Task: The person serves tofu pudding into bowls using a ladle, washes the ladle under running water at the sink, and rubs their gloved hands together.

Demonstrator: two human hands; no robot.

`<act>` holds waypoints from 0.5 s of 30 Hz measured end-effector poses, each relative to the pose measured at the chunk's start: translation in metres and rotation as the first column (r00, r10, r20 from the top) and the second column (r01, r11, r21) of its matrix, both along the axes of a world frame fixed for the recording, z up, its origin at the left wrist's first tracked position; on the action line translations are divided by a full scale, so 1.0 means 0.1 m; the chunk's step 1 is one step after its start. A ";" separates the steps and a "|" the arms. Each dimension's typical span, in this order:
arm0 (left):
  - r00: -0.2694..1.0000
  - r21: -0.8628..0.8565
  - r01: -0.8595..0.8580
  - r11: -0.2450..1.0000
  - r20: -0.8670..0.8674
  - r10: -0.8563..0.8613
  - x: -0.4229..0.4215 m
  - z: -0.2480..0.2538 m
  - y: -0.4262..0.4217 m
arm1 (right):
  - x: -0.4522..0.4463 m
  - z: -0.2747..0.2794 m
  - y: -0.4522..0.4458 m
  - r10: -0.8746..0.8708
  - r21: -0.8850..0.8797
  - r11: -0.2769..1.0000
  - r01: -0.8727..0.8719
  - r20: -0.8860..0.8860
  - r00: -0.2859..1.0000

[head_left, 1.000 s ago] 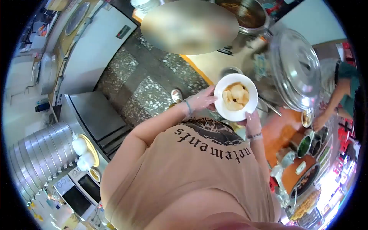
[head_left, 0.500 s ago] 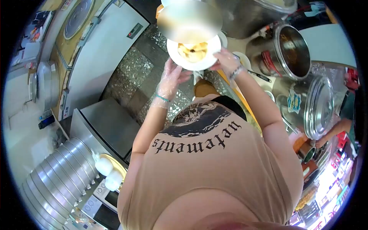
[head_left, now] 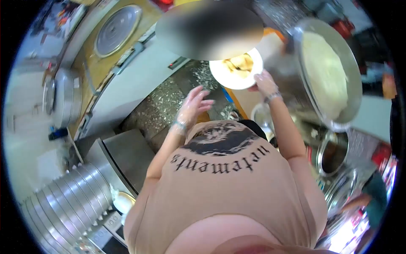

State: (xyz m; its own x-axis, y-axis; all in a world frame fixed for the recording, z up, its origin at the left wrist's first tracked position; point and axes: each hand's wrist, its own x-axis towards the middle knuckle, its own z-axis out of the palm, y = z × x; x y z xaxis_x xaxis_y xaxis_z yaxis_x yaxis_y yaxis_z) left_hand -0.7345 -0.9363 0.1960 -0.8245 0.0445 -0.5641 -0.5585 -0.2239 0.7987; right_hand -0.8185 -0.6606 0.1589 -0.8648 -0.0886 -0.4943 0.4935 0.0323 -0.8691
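Left of the big pot [head_left: 292,78], the right hand [head_left: 266,84] has fingers closed on the plate [head_left: 220,77]; the left hand [head_left: 191,108] is empty, fingers spread. Keeping the plate level should steady its food [head_left: 242,65].

Noted from where I stand: the shirt [head_left: 228,190] is plain beige, with black gothic lettering [head_left: 218,167] beneath a black-and-pale print [head_left: 224,137]. The plate [head_left: 218,75] is white, its food [head_left: 242,65] pale yellow marked with brown. The floor [head_left: 169,99] is dark grey, speckled white in patches; the pot [head_left: 354,86] is silver-grey, its contents [head_left: 323,72] pale cream-green.
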 end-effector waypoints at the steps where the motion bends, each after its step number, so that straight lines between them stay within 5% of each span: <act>1: 0.998 0.012 0.058 0.998 -0.019 -0.058 -0.20 0.03 -0.07 | -0.13 -0.02 -0.06 0.044 0.006 0.999 -0.044 -0.006 0.999; 5: 0.972 0.074 0.235 0.969 -0.040 -0.233 -1.21 0.02 -0.60 | -0.78 0.16 -0.73 0.168 0.101 0.980 -0.170 0.026 0.985; 12: 0.987 -0.010 0.158 0.987 0.042 -0.158 -2.73 -0.27 -2.38 | -2.05 -0.18 -2.62 0.019 -0.060 0.998 -0.015 0.063 0.998; 14: 0.999 -0.050 0.005 0.999 0.034 -0.004 -3.22 -0.42 -3.05 | -2.44 -0.27 -3.18 -0.051 -0.113 0.992 0.057 0.058 0.997; 15: 0.965 -0.607 0.020 0.795 -0.197 -0.175 -3.53 -0.50 -3.43 | -2.67 -0.43 -3.36 -0.005 -0.075 0.997 0.008 0.047 0.999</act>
